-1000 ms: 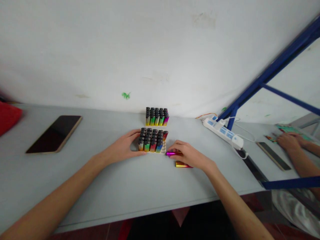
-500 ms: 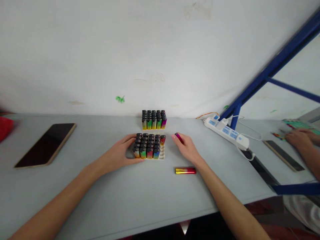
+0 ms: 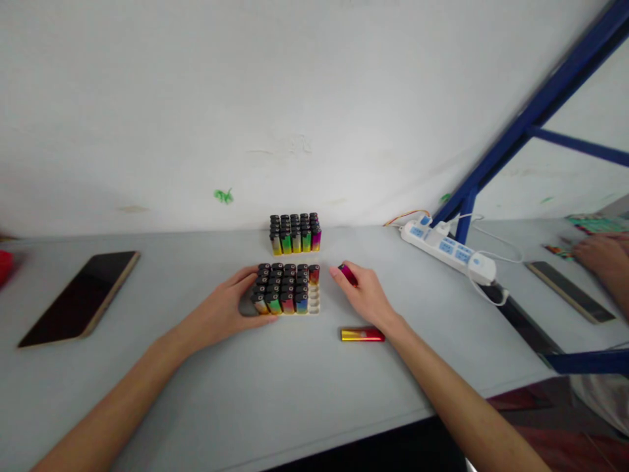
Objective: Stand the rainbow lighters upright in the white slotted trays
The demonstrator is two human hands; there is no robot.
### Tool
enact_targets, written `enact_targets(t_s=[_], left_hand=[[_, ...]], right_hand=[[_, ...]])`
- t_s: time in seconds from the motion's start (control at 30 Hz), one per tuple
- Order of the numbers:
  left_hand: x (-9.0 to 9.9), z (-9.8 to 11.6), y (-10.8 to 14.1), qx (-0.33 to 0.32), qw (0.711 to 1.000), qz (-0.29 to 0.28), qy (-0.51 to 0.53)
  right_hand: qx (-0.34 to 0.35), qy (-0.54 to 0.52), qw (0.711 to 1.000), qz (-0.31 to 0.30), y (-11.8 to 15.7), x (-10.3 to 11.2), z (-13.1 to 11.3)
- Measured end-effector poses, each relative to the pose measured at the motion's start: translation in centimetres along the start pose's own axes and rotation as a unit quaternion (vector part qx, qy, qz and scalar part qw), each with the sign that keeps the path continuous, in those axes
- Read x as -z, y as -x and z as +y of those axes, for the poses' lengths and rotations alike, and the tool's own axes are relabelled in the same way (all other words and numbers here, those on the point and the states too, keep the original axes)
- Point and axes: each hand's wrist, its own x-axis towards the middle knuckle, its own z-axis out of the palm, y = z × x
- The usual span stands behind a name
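Observation:
My left hand (image 3: 228,303) curves around the left side of a white tray (image 3: 314,303), fingers behind and thumb along the front. Black-topped lighters (image 3: 281,288) stand upright in the tray, in several columns. The rightmost column has one red lighter (image 3: 314,275) at the back and bare slots in front of it. Just right of the tray, my right hand (image 3: 366,288) is closed on a purple lighter (image 3: 348,273), partly hidden by the fingers. A yellow-and-red lighter (image 3: 362,334) lies on its side on the table, near my right wrist.
A second block of lighters (image 3: 295,236) stands behind the tray, near the wall. On the left lies a dark tablet-like slab (image 3: 81,296). A white power strip (image 3: 447,252) with cables sits at the right by a blue metal frame (image 3: 496,157). Beyond it, another person's hand (image 3: 602,255) shows.
The camera view has shifted slightly, so objects sit a little differently in the picture. Both hands keep their hold on the tray and the purple lighter.

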Motion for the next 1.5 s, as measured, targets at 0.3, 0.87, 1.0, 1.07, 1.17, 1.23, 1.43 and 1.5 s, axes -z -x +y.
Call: enact_targets(t_s=[0.3,0.87,1.0,1.07,1.17,1.23,1.43,1.5], left_hand=[[0.1,0.2,-0.1,0.000,1.000,-0.004,0.003],[0.0,0.3,-0.1,0.010,0.999,-0.012,0.028],[0.0,0.1,0.0,0.006,1.000,-0.009,0.018],[-0.1,-0.1,0.0,0.007,1.000,-0.007,0.014],[-0.2,-0.5,0.0,0.009,1.000,-0.009,0.008],[-0.3,-0.6,0.0,0.007,1.000,-0.012,0.008],[-0.3,-0.5,-0.1,0.001,1.000,-0.009,0.014],[-0.3,-0.3,-0.2,-0.004,1.000,-0.013,0.020]], right_hand=[[-0.001,0.005,1.000,0.001,0.1,-0.6,0.3],[0.121,0.036,0.992,-0.015,0.6,0.4,0.8],[0.092,0.023,0.994,-0.047,0.7,0.4,1.1],[0.094,0.023,0.994,-0.055,0.6,0.3,1.4],[0.118,0.085,0.987,-0.073,0.4,-0.1,1.7],[0.145,0.149,0.975,-0.079,0.1,-0.5,1.5],[0.146,0.256,0.952,-0.082,-0.9,-0.6,-0.2],[0.127,0.228,0.960,-0.104,-0.5,0.8,-0.4]])
